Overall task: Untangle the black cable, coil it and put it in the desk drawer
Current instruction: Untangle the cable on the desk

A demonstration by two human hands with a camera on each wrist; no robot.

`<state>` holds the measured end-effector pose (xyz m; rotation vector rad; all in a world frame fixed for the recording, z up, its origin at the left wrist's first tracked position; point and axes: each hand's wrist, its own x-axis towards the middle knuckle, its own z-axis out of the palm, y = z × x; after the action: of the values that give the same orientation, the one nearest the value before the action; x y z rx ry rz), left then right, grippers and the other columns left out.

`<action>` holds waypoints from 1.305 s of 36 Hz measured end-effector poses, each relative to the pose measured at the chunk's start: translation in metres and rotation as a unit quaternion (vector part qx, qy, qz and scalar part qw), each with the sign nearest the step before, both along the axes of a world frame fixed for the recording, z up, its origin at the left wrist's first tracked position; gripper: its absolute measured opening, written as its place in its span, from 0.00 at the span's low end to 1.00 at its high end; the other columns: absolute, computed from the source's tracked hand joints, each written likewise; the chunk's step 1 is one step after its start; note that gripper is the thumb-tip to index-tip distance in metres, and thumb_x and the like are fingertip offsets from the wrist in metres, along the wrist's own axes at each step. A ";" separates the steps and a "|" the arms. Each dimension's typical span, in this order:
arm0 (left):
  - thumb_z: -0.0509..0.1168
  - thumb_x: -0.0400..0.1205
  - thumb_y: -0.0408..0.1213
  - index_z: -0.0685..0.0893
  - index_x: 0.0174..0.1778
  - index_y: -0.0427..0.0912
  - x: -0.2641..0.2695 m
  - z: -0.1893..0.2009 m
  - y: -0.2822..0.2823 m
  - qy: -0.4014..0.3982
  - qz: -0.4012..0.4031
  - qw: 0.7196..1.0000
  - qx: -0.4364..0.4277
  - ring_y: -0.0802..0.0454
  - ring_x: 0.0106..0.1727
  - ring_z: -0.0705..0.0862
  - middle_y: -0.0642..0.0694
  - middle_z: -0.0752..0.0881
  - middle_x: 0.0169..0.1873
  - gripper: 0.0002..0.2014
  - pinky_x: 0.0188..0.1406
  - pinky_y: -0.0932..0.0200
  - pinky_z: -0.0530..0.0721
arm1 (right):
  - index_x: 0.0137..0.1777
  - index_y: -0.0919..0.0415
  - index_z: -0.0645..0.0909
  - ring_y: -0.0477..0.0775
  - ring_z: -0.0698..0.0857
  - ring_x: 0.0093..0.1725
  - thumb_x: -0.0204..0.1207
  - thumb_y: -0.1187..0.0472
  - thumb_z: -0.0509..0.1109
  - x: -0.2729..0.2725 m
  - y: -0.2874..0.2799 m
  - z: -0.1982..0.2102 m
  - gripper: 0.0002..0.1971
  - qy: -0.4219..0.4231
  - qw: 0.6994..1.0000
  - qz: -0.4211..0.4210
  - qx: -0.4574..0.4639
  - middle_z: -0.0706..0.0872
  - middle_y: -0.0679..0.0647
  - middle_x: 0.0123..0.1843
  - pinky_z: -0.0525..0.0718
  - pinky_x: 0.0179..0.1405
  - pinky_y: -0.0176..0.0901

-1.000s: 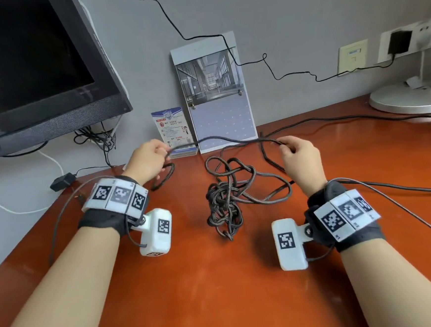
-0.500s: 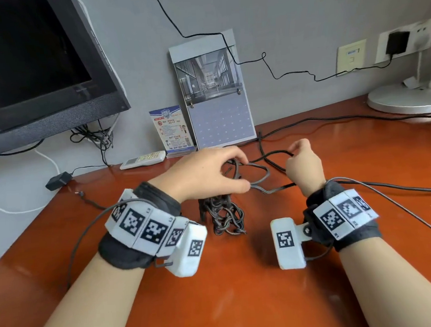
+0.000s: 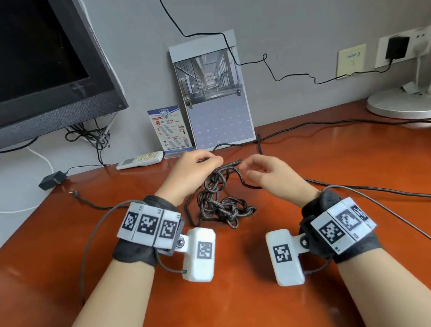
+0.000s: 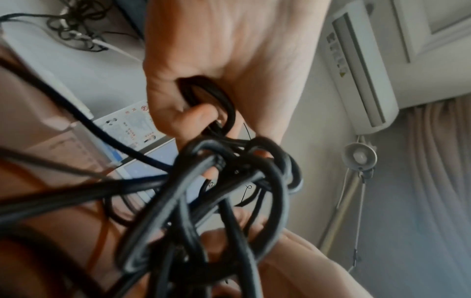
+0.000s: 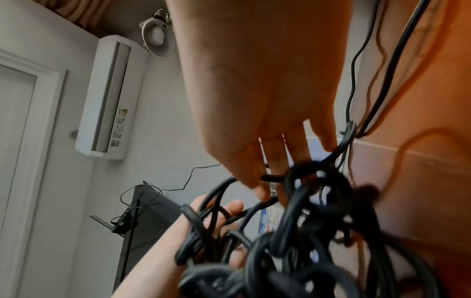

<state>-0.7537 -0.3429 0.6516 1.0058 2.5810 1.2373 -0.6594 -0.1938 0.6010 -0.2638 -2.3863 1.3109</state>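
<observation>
The black cable [image 3: 218, 201] is a chained knot of loops, its lower part lying on the desk [image 3: 246, 303] between my 2 wrists, its upper part lifted toward my hands. My left hand [image 3: 189, 174] grasps it: the left wrist view shows fingers [image 4: 193, 115] curled round a few strands. My right hand [image 3: 274, 174] is released, its straight fingers [image 5: 254, 171] poking in among the loops without closing on any.

I judge the task barely started: the untangling is under way, with most of the knot intact, and coiling and stowing are both left.

As for containers, I see no desk drawer in any view, so I cannot tell whether it is open or what it holds.

Behind stand a calendar [image 3: 214, 91], a remote [image 3: 139, 160] and a monitor [image 3: 33, 61].
</observation>
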 end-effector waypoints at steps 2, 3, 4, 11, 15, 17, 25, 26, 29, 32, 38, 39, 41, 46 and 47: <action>0.63 0.82 0.47 0.86 0.49 0.48 0.000 -0.005 0.003 -0.028 0.010 0.999 0.021 0.57 0.32 0.76 0.51 0.83 0.36 0.10 0.26 0.63 0.70 | 0.48 0.55 0.83 0.53 0.85 0.49 0.80 0.62 0.65 -0.003 -0.005 -0.002 0.05 -0.003 1.000 0.023 0.015 0.88 0.52 0.47 0.79 0.53 0.38; 0.63 0.82 0.48 0.86 0.49 0.49 0.001 -0.008 0.004 -0.043 0.017 0.998 0.037 0.56 0.34 0.76 0.51 0.83 0.40 0.09 0.27 0.62 0.72 | 0.46 0.56 0.83 0.57 0.85 0.48 0.80 0.60 0.65 -0.004 -0.007 -0.003 0.05 -0.003 0.999 0.032 0.017 0.89 0.55 0.45 0.79 0.53 0.43; 0.63 0.82 0.49 0.85 0.49 0.50 0.002 -0.010 0.005 -0.061 0.026 0.996 0.052 0.56 0.36 0.77 0.52 0.84 0.42 0.09 0.26 0.62 0.72 | 0.44 0.57 0.82 0.59 0.84 0.44 0.81 0.59 0.65 -0.004 -0.008 -0.004 0.06 -0.003 0.999 0.038 0.014 0.88 0.57 0.42 0.79 0.50 0.43; 0.63 0.83 0.50 0.83 0.50 0.45 0.007 -0.032 0.004 -0.220 0.050 0.961 0.159 0.56 0.31 0.81 0.48 0.84 0.41 0.12 0.17 0.66 0.75 | 0.47 0.55 0.75 0.47 0.72 0.29 0.80 0.65 0.65 -0.006 -0.005 -0.007 0.05 0.120 0.992 -0.031 0.000 0.76 0.50 0.31 0.73 0.30 0.35; 0.64 0.83 0.48 0.81 0.47 0.42 0.010 -0.042 0.005 -0.270 0.048 0.941 0.198 0.61 0.22 0.81 0.50 0.83 0.33 0.11 0.14 0.67 0.73 | 0.36 0.47 0.73 0.47 0.75 0.31 0.79 0.68 0.66 -0.006 -0.002 -0.008 0.15 0.144 0.988 -0.043 0.035 0.79 0.51 0.30 0.73 0.33 0.32; 0.64 0.83 0.46 0.80 0.46 0.42 0.012 -0.048 0.005 -0.281 0.050 0.937 0.202 0.60 0.21 0.80 0.50 0.83 0.30 0.10 0.13 0.67 0.70 | 0.35 0.48 0.74 0.45 0.78 0.32 0.78 0.69 0.67 -0.004 -0.001 -0.006 0.16 0.141 0.988 -0.031 0.053 0.82 0.49 0.30 0.73 0.34 0.28; 0.63 0.83 0.32 0.76 0.40 0.40 0.011 -0.060 0.005 -0.331 0.078 0.903 0.262 0.59 0.14 0.72 0.46 0.75 0.24 0.06 0.09 0.71 0.60 | 0.37 0.47 0.78 0.54 0.80 0.47 0.77 0.68 0.69 -0.010 -0.017 -0.003 0.14 0.088 0.984 0.040 0.152 0.86 0.50 0.40 0.71 0.43 0.35; 0.63 0.83 0.32 0.77 0.41 0.39 0.010 -0.061 0.004 -0.339 0.080 0.898 0.267 0.59 0.13 0.72 0.46 0.75 0.24 0.05 0.09 0.71 0.60 | 0.39 0.49 0.80 0.53 0.80 0.48 0.77 0.68 0.69 -0.011 -0.018 -0.003 0.12 0.080 0.985 0.040 0.151 0.87 0.52 0.43 0.71 0.44 0.30; 0.64 0.83 0.33 0.77 0.47 0.37 0.007 -0.063 0.003 -0.362 0.091 0.884 0.281 0.58 0.15 0.73 0.45 0.76 0.26 0.03 0.09 0.70 0.62 | 0.44 0.52 0.84 0.38 0.77 0.45 0.78 0.67 0.69 -0.010 -0.021 -0.003 0.08 0.065 0.984 0.031 0.160 0.87 0.53 0.44 0.68 0.48 0.21; 0.65 0.84 0.36 0.78 0.48 0.38 0.003 -0.064 0.001 -0.379 0.112 0.868 0.299 0.54 0.23 0.74 0.44 0.78 0.30 0.05 0.10 0.70 0.65 | 0.53 0.47 0.85 0.37 0.71 0.48 0.79 0.68 0.64 -0.012 -0.021 -0.009 0.15 0.038 0.976 0.014 0.212 0.86 0.43 0.44 0.60 0.58 0.39; 0.61 0.86 0.41 0.80 0.48 0.38 0.002 -0.065 0.000 -0.406 0.126 0.828 0.365 0.56 0.25 0.75 0.43 0.81 0.34 0.09 0.13 0.69 0.69 | 0.59 0.48 0.79 0.47 0.66 0.54 0.76 0.63 0.66 -0.011 -0.031 -0.014 0.14 0.067 0.962 -0.057 0.258 0.71 0.42 0.52 0.61 0.55 0.45; 0.60 0.86 0.41 0.80 0.47 0.38 0.002 -0.064 0.000 -0.405 0.132 0.825 0.372 0.55 0.26 0.73 0.43 0.80 0.34 0.09 0.14 0.69 0.70 | 0.52 0.50 0.79 0.48 0.68 0.53 0.75 0.60 0.67 -0.011 -0.033 -0.013 0.07 0.075 0.964 -0.069 0.247 0.73 0.43 0.49 0.64 0.55 0.47; 0.59 0.87 0.40 0.79 0.47 0.38 0.003 -0.065 0.001 -0.400 0.143 0.820 0.382 0.53 0.28 0.71 0.44 0.79 0.32 0.09 0.15 0.68 0.72 | 0.41 0.51 0.77 0.50 0.72 0.50 0.75 0.52 0.68 -0.011 -0.037 -0.010 0.05 0.054 0.965 -0.069 0.246 0.78 0.44 0.44 0.67 0.56 0.49; 0.57 0.88 0.38 0.77 0.58 0.35 0.005 -0.066 0.003 -0.386 0.149 0.827 0.380 0.52 0.29 0.74 0.41 0.81 0.37 0.10 0.17 0.66 0.74 | 0.34 0.46 0.80 0.52 0.82 0.49 0.75 0.44 0.68 -0.011 -0.044 -0.011 0.11 -0.017 0.962 -0.077 0.261 0.81 0.42 0.33 0.72 0.59 0.51; 0.57 0.88 0.37 0.77 0.57 0.37 0.006 -0.066 0.003 -0.387 0.148 0.827 0.379 0.52 0.29 0.76 0.42 0.81 0.37 0.08 0.18 0.66 0.74 | 0.34 0.46 0.81 0.52 0.83 0.48 0.75 0.45 0.68 -0.011 -0.044 -0.011 0.11 -0.022 0.963 -0.080 0.257 0.79 0.42 0.31 0.72 0.59 0.50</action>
<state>-0.7476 -0.3401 0.5861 0.0305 1.6215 2.2381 -0.6708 -0.2380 0.5900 -0.3218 -2.5769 0.5863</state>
